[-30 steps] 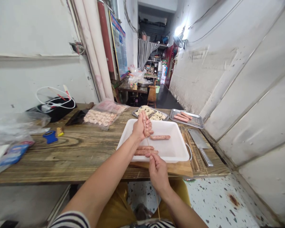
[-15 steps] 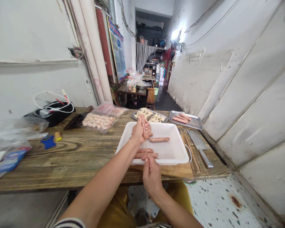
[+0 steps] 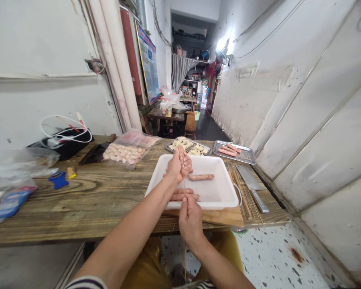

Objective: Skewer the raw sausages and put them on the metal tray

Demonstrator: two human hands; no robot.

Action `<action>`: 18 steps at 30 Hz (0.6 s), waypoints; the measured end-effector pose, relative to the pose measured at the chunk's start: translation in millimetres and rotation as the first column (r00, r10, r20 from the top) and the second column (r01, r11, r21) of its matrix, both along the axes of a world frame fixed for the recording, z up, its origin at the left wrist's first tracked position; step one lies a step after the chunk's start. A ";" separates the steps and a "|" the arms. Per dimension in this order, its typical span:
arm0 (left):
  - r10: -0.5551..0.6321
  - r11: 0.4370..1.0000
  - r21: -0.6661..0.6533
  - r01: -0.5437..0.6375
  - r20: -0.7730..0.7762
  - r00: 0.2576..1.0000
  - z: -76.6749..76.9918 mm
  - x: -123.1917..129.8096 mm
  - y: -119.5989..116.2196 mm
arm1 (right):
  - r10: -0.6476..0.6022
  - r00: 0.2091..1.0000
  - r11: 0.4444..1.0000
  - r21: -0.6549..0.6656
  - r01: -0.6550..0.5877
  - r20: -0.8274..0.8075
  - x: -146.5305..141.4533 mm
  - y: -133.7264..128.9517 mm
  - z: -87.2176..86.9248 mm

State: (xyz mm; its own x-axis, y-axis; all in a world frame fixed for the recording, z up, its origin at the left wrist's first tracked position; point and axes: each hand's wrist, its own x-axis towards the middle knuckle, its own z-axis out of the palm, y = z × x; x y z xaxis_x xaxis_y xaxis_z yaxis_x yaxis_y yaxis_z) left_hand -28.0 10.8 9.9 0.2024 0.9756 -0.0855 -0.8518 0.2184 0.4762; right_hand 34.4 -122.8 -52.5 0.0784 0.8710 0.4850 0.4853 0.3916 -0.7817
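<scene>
Fingers of my left hand point(image 3: 177, 165) are wrapped round an upright sausage point(image 3: 182, 160) above the white tub point(image 3: 218, 199). A thin wooden skewer point(image 3: 184, 184) runs from the sausage's lower end down to my right hand point(image 3: 191, 218), which pinches it at the tub's near rim. The skewer's other end hangs below the table edge. Inside the tub one sausage point(image 3: 201, 177) lies right of my left hand, and more sausages point(image 3: 182, 196) lie near the front wall, partly behind my right fingers.
Behind the tub are a tray of pale cut pieces point(image 3: 202, 149) and a metal tray point(image 3: 247, 156) with sausages. Loose skewers point(image 3: 243, 192) and a cleaver point(image 3: 249, 177) lie to the right. A bag of meat pieces point(image 3: 124, 154) and a blue tool point(image 3: 59, 180) lie left, on the wooden table point(image 3: 93, 204).
My right hand has moved slightly up and left along with the skewer, its hanging end shifting left. My left hand keeps its hold on the sausage. The whole view has shifted slightly.
</scene>
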 end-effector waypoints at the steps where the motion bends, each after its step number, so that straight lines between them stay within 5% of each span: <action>1: 0.000 1.000 -0.002 0.000 0.005 1.000 -0.2 0.0 0.4 | -0.002 1.000 1.000 -0.002 0.002 -0.003 -0.8 0.6 0.7; 18: -0.005 0.995 0.095 0.011 -0.063 0.998 -2.3 0.6 0.0 | 0.059 0.984 0.992 -0.103 -0.077 -0.167 -3.7 9.6 15.1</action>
